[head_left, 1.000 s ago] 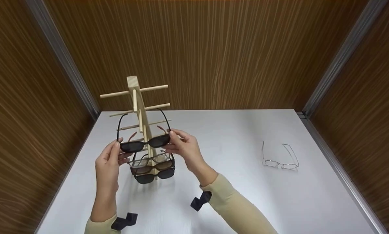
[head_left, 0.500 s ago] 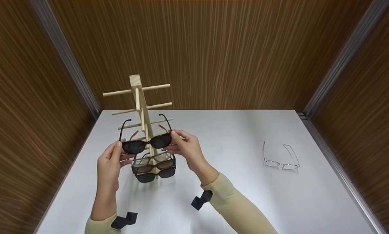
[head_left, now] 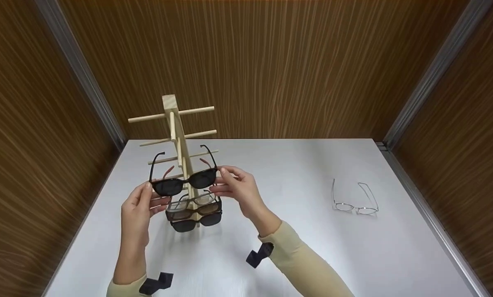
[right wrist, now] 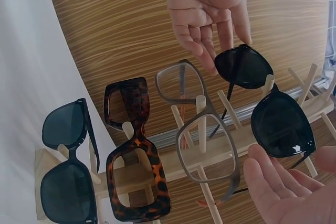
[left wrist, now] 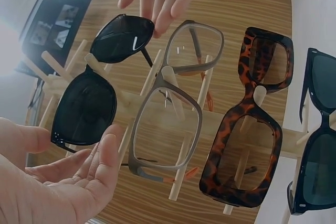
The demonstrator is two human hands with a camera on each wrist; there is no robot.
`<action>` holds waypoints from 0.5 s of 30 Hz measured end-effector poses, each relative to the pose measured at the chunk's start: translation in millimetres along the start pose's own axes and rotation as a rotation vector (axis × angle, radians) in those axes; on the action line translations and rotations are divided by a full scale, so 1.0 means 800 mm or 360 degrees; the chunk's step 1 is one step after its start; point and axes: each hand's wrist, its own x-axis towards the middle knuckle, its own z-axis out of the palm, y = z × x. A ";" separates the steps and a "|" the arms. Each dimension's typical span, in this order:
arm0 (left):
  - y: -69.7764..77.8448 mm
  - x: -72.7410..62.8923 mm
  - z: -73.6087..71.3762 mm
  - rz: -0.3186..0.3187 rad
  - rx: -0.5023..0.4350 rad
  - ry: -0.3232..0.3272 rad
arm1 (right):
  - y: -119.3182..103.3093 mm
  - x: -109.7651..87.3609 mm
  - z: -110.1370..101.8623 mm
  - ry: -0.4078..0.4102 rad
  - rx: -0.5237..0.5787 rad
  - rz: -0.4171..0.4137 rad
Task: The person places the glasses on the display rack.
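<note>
Left hand (head_left: pixel 136 206) and right hand (head_left: pixel 240 187) pinch opposite ends of the sunglasses (head_left: pixel 201 179), left of centre, at the wooden stand (head_left: pixel 179 128). Three other pairs (head_left: pixel 208 209) crowd below; wire glasses (head_left: pixel 367 210) lie right.

Pale-yellow sleeves (head_left: pixel 308 264), black wrist attachments (head_left: pixel 266 250)

1. Left wrist view: the right edge crops the lowest sunglasses (left wrist: pixel 319 174).
2. There, a dark panel (left wrist: pixel 56 24) shows pale patches too blurred to identify.
3. Head view: the held sunglasses (head_left: pixel 203 179) partly hide the stand (head_left: pixel 169 102); the bottom edge cuts both sleeves (head_left: pixel 302 260).
</note>
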 end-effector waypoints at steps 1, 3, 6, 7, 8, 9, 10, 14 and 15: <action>-0.001 -0.001 -0.001 -0.0001 0.0001 0.0006 | 0.000 -0.001 -0.002 0.0000 0.0003 -0.0003; -0.004 -0.004 -0.002 -0.0006 0.0013 0.0012 | 0.002 -0.003 -0.006 0.0005 0.0018 -0.0022; -0.007 -0.008 -0.002 -0.0023 0.0025 0.0011 | 0.007 -0.006 -0.014 0.0024 0.0044 -0.0060; -0.007 -0.009 -0.002 -0.0031 0.0026 0.0014 | 0.009 -0.007 -0.017 0.0032 0.0049 -0.0071; -0.008 -0.010 -0.002 -0.0038 0.0030 0.0021 | 0.011 -0.008 -0.020 0.0038 0.0053 -0.0082; -0.009 -0.011 -0.002 -0.0040 0.0029 0.0029 | 0.013 -0.009 -0.022 0.0047 0.0055 -0.0086; -0.010 -0.013 -0.002 -0.0044 0.0028 0.0042 | 0.015 -0.010 -0.025 0.0056 0.0053 -0.0086; -0.017 -0.019 -0.003 -0.0051 0.0019 0.0089 | 0.022 -0.016 -0.029 0.0076 0.0060 -0.0072; -0.019 -0.021 -0.002 -0.0052 0.0007 0.0100 | 0.024 -0.018 -0.029 0.0074 0.0066 -0.0065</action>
